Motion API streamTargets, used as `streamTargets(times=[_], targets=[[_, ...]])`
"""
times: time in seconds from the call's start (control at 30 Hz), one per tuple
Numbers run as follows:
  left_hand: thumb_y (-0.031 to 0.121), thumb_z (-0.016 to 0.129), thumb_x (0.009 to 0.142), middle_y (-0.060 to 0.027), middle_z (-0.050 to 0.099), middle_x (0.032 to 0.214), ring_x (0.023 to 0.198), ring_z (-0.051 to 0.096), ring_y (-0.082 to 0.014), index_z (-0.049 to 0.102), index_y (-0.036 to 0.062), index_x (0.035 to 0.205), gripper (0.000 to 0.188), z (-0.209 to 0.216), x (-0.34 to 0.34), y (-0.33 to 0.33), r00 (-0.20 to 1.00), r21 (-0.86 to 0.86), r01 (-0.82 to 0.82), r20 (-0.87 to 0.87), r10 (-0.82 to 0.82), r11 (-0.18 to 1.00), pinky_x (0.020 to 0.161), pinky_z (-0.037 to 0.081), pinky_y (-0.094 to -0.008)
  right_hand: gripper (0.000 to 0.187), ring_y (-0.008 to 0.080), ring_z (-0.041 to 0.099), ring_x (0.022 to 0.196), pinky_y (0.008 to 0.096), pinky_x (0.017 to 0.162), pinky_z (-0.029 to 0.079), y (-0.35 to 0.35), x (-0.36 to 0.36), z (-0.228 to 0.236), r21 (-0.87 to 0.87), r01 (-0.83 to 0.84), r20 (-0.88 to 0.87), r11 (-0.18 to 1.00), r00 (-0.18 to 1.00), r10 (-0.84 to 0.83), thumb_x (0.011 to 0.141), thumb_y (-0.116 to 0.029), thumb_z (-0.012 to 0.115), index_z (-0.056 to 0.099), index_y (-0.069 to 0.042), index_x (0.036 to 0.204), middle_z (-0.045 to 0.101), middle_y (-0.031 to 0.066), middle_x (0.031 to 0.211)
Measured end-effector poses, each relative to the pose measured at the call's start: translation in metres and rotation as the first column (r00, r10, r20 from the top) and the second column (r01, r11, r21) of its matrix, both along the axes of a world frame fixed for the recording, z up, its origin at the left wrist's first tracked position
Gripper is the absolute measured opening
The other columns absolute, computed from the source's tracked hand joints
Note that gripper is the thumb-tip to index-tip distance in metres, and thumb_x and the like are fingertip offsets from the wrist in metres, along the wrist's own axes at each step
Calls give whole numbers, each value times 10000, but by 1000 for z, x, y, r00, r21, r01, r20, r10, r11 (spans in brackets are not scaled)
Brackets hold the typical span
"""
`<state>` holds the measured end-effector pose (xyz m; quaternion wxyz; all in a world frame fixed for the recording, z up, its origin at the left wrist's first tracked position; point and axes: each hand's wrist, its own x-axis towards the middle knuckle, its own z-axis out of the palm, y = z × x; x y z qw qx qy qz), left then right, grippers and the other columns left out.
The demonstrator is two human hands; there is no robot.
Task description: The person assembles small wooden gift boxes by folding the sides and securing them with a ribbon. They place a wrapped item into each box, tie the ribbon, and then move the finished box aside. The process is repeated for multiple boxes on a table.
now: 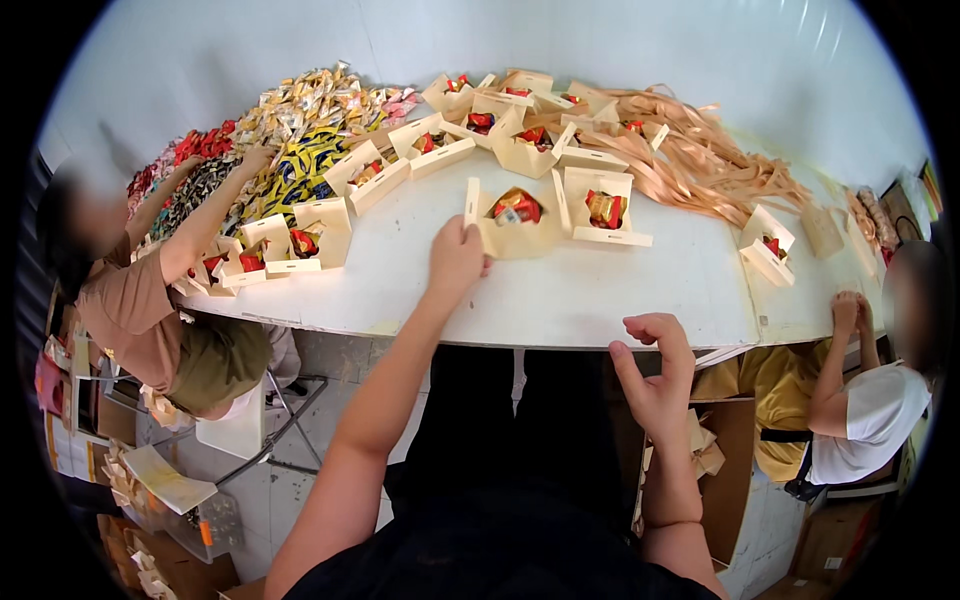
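Closest to me are my dark clothes (470, 550), with my bare forearms reaching forward on either side. My right hand (660, 372) is empty, thumb and fingers loosely curved apart, raised just short of the counter (395, 290). Below it, to the right, a brown carton (728, 465) stands under the edge with pale pieces inside.

My left hand (457, 258) reaches over the counter and grasps the left side of an open cream box (530, 240), thumb and fingers pinching its wall. That box has red and gold wrapped packets (517, 206) in it, a little blurred. Just beside it on the right sits another open box (610, 238), also filled with red and gold packets.

At my left, a co-worker in a brown shirt (130, 300) reaches into the heaps; at my right, one in a white shirt (872, 420) keeps both hands close together at the counter's edge.

Farther off, more filled boxes (430, 145) stand in a bent line. Behind them on the right spreads a tangle of peach ribbons (690, 140); on the left lie yellow-and-blue packets (305, 165), with pale gold packets (300, 105) beyond, near the white wall (600, 40).
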<state>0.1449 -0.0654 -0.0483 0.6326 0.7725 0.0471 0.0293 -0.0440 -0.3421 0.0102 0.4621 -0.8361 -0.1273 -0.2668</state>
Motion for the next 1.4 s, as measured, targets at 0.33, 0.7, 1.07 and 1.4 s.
streamTargets(times=[0.33,0.7,1.07,1.4], targets=[[106,560,1032,-144,814,972,850,732,-196,732,-35,1347,386,-15,-36,54,868,273,25,472,-156,962,834,574,-334,296,300,678,1167,456,1061,493,46,70,-22,-473,-207,271,857,891,365,865,-67,836,755,-100,1148,737,73,1195],[0,515,1043,-123,818,1217,1043,709,-107,719,-26,1412,422,6,-64,23,854,167,429,247,-459,888,945,563,-279,204,268,664,1067,452,1068,434,51,105,-47,-470,-237,183,850,916,356,898,-223,855,750,-122,1041,679,55,1059],[94,660,1030,-175,781,1338,1248,738,-250,751,3,1359,353,5,-79,19,802,41,518,324,-502,854,1092,545,-355,299,285,670,954,384,847,523,62,123,-58,21,-319,23,948,948,318,828,-238,955,726,-84,943,691,71,990],[93,791,964,-172,801,1286,1181,767,-266,764,22,1337,381,5,-85,10,826,182,436,307,-472,881,1052,562,-363,265,222,677,914,348,834,529,60,121,-52,99,-306,-141,947,938,317,822,-158,961,728,-65,908,700,66,925]])
